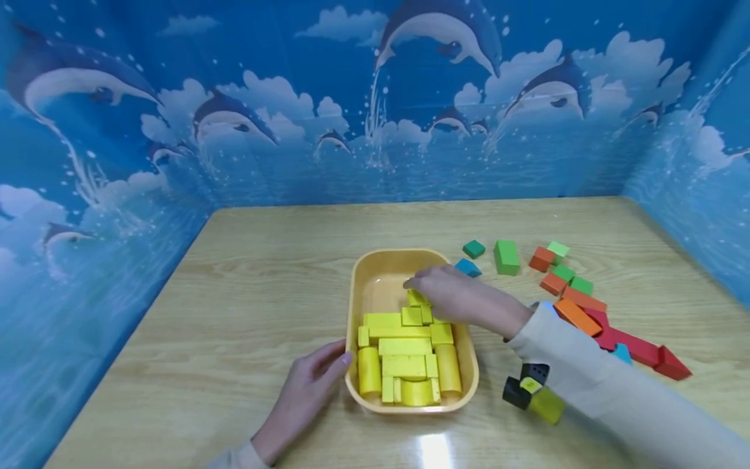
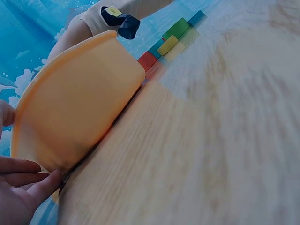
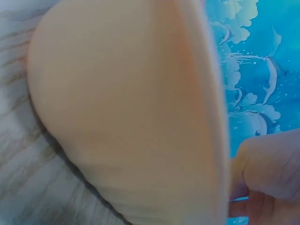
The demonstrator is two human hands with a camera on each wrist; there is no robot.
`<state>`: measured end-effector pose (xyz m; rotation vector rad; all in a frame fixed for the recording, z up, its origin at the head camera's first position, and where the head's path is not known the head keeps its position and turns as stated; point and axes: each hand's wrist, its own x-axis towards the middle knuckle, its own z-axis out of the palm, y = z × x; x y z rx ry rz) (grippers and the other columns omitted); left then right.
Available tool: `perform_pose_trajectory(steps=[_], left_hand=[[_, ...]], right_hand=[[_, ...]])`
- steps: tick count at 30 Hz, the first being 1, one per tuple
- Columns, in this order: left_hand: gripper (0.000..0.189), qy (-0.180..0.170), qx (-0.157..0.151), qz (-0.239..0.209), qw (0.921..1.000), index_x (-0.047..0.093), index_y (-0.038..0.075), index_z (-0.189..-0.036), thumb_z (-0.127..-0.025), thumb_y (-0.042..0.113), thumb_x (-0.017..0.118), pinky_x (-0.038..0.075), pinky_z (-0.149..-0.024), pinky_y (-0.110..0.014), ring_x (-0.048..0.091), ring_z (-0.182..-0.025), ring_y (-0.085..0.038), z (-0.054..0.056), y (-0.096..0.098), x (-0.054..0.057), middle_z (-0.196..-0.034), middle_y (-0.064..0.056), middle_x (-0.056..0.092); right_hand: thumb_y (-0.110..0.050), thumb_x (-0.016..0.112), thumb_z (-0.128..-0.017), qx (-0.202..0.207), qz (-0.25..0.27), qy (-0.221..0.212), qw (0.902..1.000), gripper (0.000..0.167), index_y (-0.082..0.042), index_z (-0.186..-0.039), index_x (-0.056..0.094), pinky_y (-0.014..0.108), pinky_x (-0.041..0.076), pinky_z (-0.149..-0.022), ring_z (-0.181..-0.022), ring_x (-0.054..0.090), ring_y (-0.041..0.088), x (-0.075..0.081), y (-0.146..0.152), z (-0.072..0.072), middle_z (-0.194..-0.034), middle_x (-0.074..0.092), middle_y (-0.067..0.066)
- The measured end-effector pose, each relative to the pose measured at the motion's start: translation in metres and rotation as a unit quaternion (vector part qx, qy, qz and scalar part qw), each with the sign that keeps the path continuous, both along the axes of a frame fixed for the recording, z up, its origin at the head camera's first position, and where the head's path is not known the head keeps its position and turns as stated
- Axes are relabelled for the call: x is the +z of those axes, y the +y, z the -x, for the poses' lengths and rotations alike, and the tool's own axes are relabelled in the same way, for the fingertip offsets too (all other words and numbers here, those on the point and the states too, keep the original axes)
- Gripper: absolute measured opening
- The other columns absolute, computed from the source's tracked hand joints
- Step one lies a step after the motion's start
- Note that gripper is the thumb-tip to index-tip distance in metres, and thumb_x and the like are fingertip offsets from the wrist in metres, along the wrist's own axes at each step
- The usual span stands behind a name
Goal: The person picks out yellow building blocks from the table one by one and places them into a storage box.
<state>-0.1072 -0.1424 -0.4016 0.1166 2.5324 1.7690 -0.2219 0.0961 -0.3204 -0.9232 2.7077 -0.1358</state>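
Observation:
A light-orange plastic tray (image 1: 354,312) stands on the table, with several yellow wooden blocks (image 1: 404,366) fitted closely together over its near and middle part. My left hand (image 1: 310,384) grips the tray's near left side; in the left wrist view its fingers (image 2: 44,185) touch the lower outer wall. Over the tray's far right part, my right hand (image 1: 448,293) reaches inside and pinches a small yellow block (image 1: 416,298) at the far end of the rows. The right wrist view shows part of the right hand (image 3: 272,180) beyond the tray rim, fingertips hidden.
Right of the tray lie loose blocks: a green block (image 1: 506,257), a blue block (image 1: 468,267), an orange block (image 1: 578,316) and red blocks (image 1: 633,345). A yellow block (image 1: 547,405) lies partly behind the right wrist camera (image 1: 526,385). A dolphin-print curtain (image 1: 363,98) encloses the table.

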Motion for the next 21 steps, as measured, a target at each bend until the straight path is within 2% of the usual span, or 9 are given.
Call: perform_pose_trajectory(steps=[3, 7, 14, 16, 18, 21], left_hand=[[0.045, -0.003, 0.002, -0.001, 1.0, 0.061, 0.002, -0.126, -0.095, 0.034, 0.06, 0.047, -0.101, -0.043, 0.057, -0.12, -0.03, 0.0, 0.0, 0.0, -0.128, -0.017, 0.061], [0.047, -0.005, 0.001, 0.003, 1.0, 0.059, 0.001, -0.127, -0.096, 0.036, 0.059, 0.046, -0.101, -0.044, 0.056, -0.121, -0.031, 0.001, 0.0, 0.0, -0.129, -0.018, 0.06], [0.047, -0.01, 0.001, -0.001, 0.9999, 0.059, 0.0, -0.127, -0.096, 0.035, 0.059, 0.046, -0.102, -0.044, 0.055, -0.122, -0.032, 0.001, -0.001, 0.0, -0.13, -0.019, 0.059], [0.047, -0.01, 0.001, 0.0, 0.9999, 0.059, 0.0, -0.128, -0.096, 0.035, 0.059, 0.045, -0.102, -0.044, 0.055, -0.122, -0.032, 0.001, -0.001, 0.0, -0.13, -0.019, 0.059], [0.048, -0.011, 0.0, 0.0, 0.9999, 0.058, 0.0, -0.128, -0.096, 0.035, 0.058, 0.045, -0.103, -0.045, 0.054, -0.122, -0.032, 0.001, -0.001, 0.001, -0.13, -0.019, 0.058], [0.048, -0.008, -0.004, 0.005, 0.9999, 0.058, 0.0, -0.128, -0.096, 0.036, 0.058, 0.044, -0.103, -0.045, 0.054, -0.123, -0.032, 0.001, -0.002, 0.002, -0.131, -0.019, 0.058]], right_hand=[[0.021, 0.052, -0.083, -0.006, 0.004, -0.022, 0.9997, 0.058, -0.003, -0.135, 0.054, 0.039, 0.054, -0.09, -0.115, 0.056, 0.032, -0.003, 0.001, 0.001, -0.133, 0.055, 0.018], [0.022, 0.052, -0.083, -0.008, 0.011, -0.035, 0.9993, 0.056, 0.0, -0.134, 0.054, 0.036, 0.056, -0.085, -0.115, 0.056, 0.032, -0.004, 0.004, 0.002, -0.134, 0.053, 0.019], [0.019, 0.053, -0.085, -0.003, -0.006, -0.027, 0.9996, 0.056, -0.001, -0.137, 0.051, 0.041, 0.054, -0.091, -0.118, 0.053, 0.034, -0.005, 0.004, 0.002, -0.132, 0.054, 0.02], [0.02, 0.054, -0.084, 0.008, -0.005, 0.004, 0.9999, 0.056, -0.001, -0.136, 0.052, 0.043, 0.052, -0.093, -0.119, 0.052, 0.035, -0.004, 0.007, -0.001, -0.13, 0.055, 0.02], [0.02, 0.054, -0.084, 0.022, 0.021, 0.053, 0.9981, 0.052, -0.001, -0.131, 0.056, 0.044, 0.052, -0.092, -0.116, 0.054, 0.034, -0.001, 0.013, -0.007, -0.125, 0.058, 0.018], [0.015, 0.059, -0.083, 0.031, 0.084, 0.144, 0.9855, 0.037, -0.001, -0.116, 0.065, 0.036, 0.056, -0.078, -0.096, 0.06, 0.027, 0.006, 0.029, -0.023, -0.109, 0.063, 0.014]])
